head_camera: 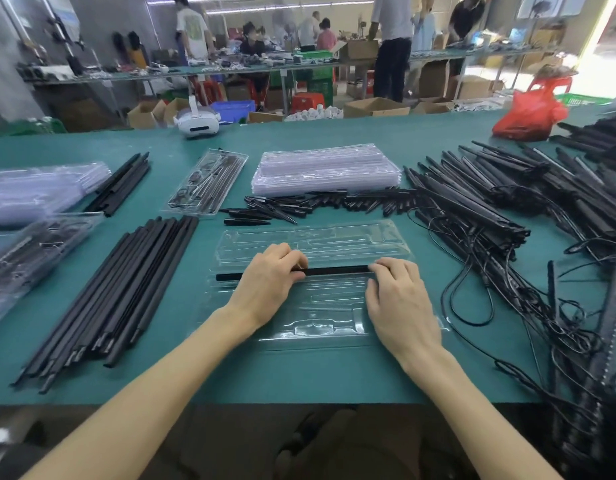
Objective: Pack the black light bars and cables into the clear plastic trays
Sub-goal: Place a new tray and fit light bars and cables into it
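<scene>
Black light bar (pixel 334 270): one piece, lying crosswise in the middle channel of the open clear plastic tray (pixel 313 237), centre of the green table (pixel 334 368). My left hand (pixel 268 282) pinches it left of centre, fingers curled over. My right hand (pixel 400 296) has bent fingertips on its right end; whether they grip, I cannot tell. Loose bars (pixel 119 289) lie left, the cable tangle (pixel 490 271) right.

A white headset (pixel 196 123) is sitting at eleven o'clock near the far edge of the green table (pixel 334 372), and a red plastic bag (pixel 528 116) is slumping at two o'clock. Beyond, around twelve o'clock, a blue crate (pixel 234 109), cardboard boxes (pixel 374 107) and red stools (pixel 306 101) are crowding the floor, while several people (pixel 393 39) are standing and sitting along a cluttered bench (pixel 230 69).
</scene>
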Available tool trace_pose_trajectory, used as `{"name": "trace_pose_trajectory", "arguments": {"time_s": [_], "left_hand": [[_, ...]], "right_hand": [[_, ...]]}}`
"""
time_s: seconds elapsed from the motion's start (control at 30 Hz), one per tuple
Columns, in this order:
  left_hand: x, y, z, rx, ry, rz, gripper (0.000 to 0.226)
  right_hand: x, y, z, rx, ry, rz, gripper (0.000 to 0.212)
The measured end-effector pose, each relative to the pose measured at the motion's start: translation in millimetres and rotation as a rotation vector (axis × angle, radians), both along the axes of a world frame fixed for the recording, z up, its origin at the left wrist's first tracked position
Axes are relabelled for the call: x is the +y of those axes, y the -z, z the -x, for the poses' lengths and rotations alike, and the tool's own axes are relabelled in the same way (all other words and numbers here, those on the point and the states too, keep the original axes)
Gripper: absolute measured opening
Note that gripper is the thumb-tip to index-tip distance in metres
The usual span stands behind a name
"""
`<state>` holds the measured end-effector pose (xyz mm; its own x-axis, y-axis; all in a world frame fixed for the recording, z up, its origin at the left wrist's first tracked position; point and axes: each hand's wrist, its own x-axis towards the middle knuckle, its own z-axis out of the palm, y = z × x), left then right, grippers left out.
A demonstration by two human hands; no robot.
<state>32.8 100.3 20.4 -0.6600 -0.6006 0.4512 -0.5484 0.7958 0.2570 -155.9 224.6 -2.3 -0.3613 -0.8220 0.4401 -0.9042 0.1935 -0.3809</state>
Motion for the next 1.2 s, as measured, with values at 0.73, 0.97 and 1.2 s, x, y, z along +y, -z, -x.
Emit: {"name": "trace_pose_trajectory", "arguments": {"time_s": [0.73,0.97,1.2], "left_hand": [[-6.5,10.0,-1.9,0.085,0.001,-0.035,0.008],[-11.7,11.9,0.1,0.066,0.027,-0.045,0.011],[-16.1,3.9,11.5,-0.075,0.025,-0.019,0.012]], "right_hand": [[-3.3,3.4,0.6,0.052,0.044,-0.061,0.024],[-4.4,3.5,0.1,0.064,0.053,-0.064,0.026],[-5.0,1.1,0.1,0.075,0.048,-0.112,0.029]]}}
